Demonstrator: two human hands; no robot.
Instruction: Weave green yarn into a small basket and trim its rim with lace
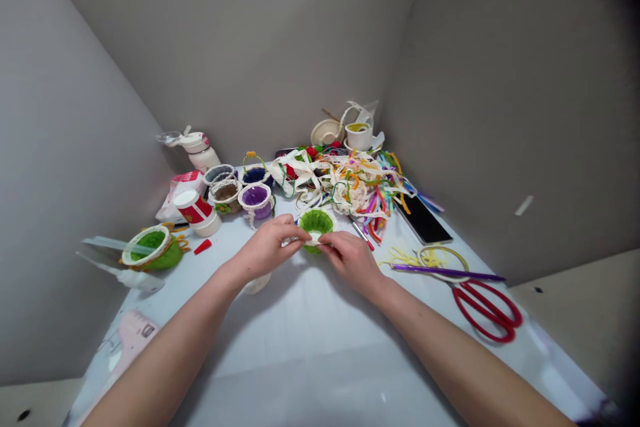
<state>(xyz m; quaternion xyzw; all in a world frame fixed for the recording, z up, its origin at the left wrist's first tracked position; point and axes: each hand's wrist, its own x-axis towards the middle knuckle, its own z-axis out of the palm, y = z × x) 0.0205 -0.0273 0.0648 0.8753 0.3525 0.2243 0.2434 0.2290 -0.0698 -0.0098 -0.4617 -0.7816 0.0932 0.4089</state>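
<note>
A small green yarn-wrapped cup with a white rim stands on the white table, at its middle. My left hand pinches a pale strip of lace against the cup's near side. From the right, my right hand pinches the same strip, fingers closed. Both hands touch the cup's front.
Several finished little baskets, a green one, a red-labelled cup and a bottle sit left. A heap of coloured ribbons and lace lies behind. A phone, red scissors, a purple stick lie right; a pink glue gun near left.
</note>
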